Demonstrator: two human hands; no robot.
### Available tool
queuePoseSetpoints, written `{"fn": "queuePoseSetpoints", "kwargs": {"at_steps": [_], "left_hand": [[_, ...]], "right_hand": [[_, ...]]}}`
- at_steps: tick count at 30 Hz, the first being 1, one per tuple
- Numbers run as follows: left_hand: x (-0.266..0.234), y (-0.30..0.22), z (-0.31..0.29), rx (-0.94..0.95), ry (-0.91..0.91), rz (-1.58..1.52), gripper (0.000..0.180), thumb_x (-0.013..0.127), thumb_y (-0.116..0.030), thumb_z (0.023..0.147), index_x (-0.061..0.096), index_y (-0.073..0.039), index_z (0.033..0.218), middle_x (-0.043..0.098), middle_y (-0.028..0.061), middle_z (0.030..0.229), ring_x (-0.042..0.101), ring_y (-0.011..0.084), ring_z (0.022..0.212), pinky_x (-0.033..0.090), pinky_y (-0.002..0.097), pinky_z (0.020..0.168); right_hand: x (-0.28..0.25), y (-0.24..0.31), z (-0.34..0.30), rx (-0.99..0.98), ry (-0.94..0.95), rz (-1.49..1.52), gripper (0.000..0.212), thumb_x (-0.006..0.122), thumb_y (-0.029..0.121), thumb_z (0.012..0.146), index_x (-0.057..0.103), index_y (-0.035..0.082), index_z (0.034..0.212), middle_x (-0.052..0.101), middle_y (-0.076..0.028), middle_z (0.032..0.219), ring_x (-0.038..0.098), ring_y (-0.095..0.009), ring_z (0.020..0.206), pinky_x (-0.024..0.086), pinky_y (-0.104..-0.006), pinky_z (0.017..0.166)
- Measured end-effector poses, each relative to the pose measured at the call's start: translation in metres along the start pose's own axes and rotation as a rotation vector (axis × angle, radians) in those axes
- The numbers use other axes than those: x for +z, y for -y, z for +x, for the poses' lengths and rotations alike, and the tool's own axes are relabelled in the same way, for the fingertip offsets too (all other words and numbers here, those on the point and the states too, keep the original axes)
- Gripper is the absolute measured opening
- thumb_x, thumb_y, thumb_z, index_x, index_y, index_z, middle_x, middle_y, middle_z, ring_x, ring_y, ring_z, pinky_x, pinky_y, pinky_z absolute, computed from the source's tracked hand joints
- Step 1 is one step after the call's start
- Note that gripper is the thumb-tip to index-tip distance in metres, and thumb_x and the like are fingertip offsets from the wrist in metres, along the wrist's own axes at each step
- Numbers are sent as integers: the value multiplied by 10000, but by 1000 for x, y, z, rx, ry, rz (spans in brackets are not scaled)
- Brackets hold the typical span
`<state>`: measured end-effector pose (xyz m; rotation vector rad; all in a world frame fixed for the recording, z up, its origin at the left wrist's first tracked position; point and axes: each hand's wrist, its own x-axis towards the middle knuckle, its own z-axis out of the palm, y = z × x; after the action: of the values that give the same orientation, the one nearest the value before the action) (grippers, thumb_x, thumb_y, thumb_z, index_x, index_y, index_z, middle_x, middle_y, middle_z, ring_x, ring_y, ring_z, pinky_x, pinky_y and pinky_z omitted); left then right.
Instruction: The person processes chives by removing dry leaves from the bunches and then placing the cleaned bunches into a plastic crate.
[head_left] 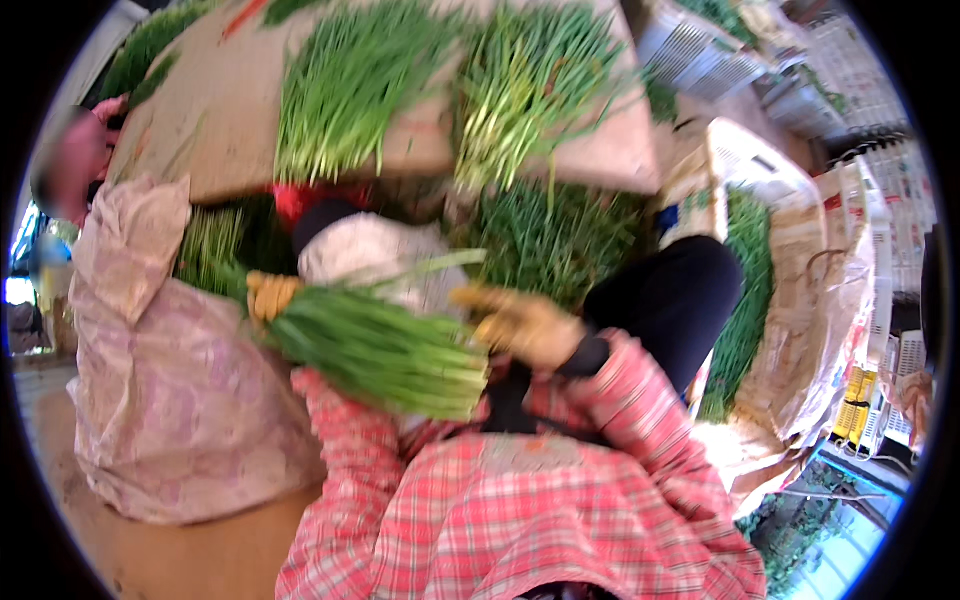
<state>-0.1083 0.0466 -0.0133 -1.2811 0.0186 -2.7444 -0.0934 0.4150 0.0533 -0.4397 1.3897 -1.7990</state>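
My left hand (272, 297), in a yellow-orange glove, is closed around the leafy end of a thick bunch of chives (385, 350) lying across my lap. The bunch's pale cut ends point right. Just beyond those ends is my right hand (525, 328), gloved in the same colour and blurred by motion. Its fingers stretch apart toward the bunch, and I see nothing in them. One loose pale stalk (430, 263) sticks out above the bunch. On the board (225, 120) in front lie two spread piles of chives, a left one (350, 90) and a right one (535, 90).
More chives (560, 240) lie under the board's near edge. To my right stands a lined crate (790, 300) with chives along its inside. A large pale sack (190, 400) sits on my left. White plastic baskets (700, 50) stand at the far right.
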Motion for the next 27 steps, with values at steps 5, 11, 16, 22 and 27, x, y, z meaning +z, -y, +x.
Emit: {"fn": "queuePoseSetpoints", "kwargs": {"at_steps": [5,11,16,22,27], "left_hand": [[17,13,6,-38,-159,133,253,406,-130,929,356,-148,681,361,-76,538,342,37,487,320,213,536],[44,23,9,46,-462,208,291,294,-205,985,421,-82,754,363,-32,607,346,87,551,333,240,591],[51,30,24,19,-242,327,296,315,-196,981,484,40,1039,376,-25,638,350,86,568,333,239,600],[64,36,37,18,-269,514,297,324,-202,983,471,12,1125,385,-9,640,357,100,611,340,262,639],[62,38,41,-28,-419,568,213,335,-205,981,440,-38,1061,386,0,635,351,117,615,337,280,652]], "right_hand": [[30,-5,4,-59,-45,-648,490,484,434,918,563,3,1138,606,-260,796,603,-409,744,488,-411,654],[18,-16,-20,-47,-307,-445,364,572,339,887,641,-8,975,632,-176,711,643,-310,701,489,-367,639],[22,6,-21,82,-278,83,317,666,205,852,635,-25,1069,665,-51,859,589,-82,760,483,-228,651],[20,34,-30,61,-196,171,341,702,192,811,639,-16,1073,666,-42,892,576,-80,789,463,-243,740],[22,22,-23,53,-340,-168,336,660,184,822,607,-35,1071,652,-84,908,588,-164,791,468,-297,761]]}}
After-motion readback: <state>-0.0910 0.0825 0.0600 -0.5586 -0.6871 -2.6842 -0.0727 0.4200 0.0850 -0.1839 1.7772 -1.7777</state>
